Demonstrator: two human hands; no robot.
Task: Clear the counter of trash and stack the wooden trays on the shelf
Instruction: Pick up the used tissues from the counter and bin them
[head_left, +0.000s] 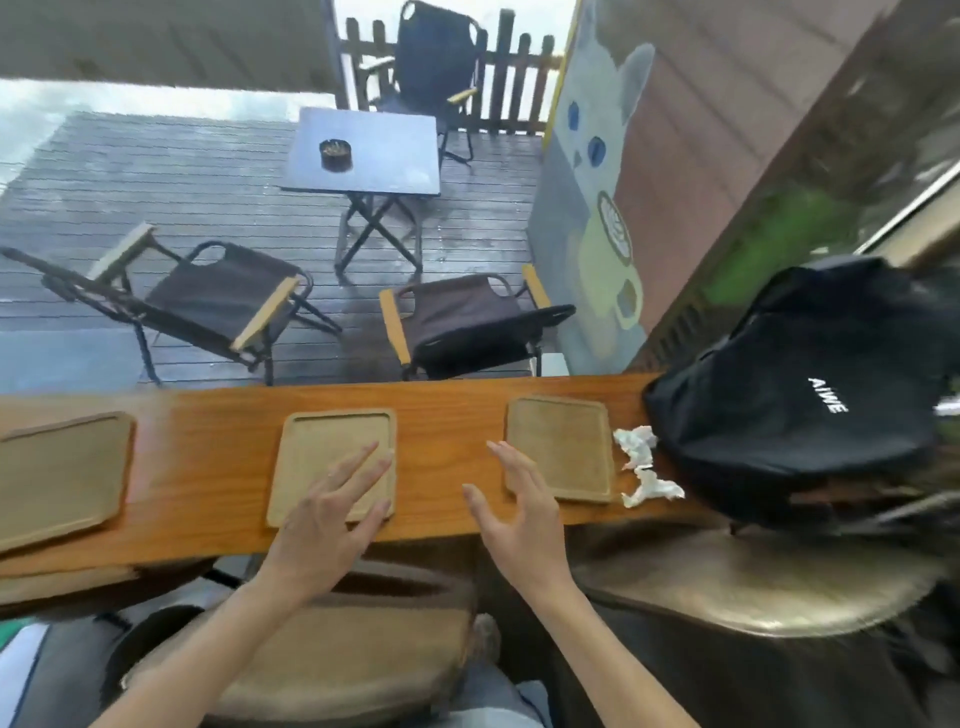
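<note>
Three wooden trays lie flat in a row on the long wooden counter (218, 467). The left tray (57, 473) runs off the frame's edge. My left hand (332, 514) hovers open over the near part of the middle tray (332, 441), fingers spread. My right hand (519, 514) is open too, its fingers reaching over the near left corner of the right tray (566, 441). Two crumpled white tissues (641, 465) lie just right of that tray, touching neither hand.
A black bag (800, 400) sits on the counter's right end beside the tissues. Round stools (753, 587) stand under the near edge. Beyond the counter is a deck with folding chairs (462, 322) and a small table (369, 150) holding an ashtray.
</note>
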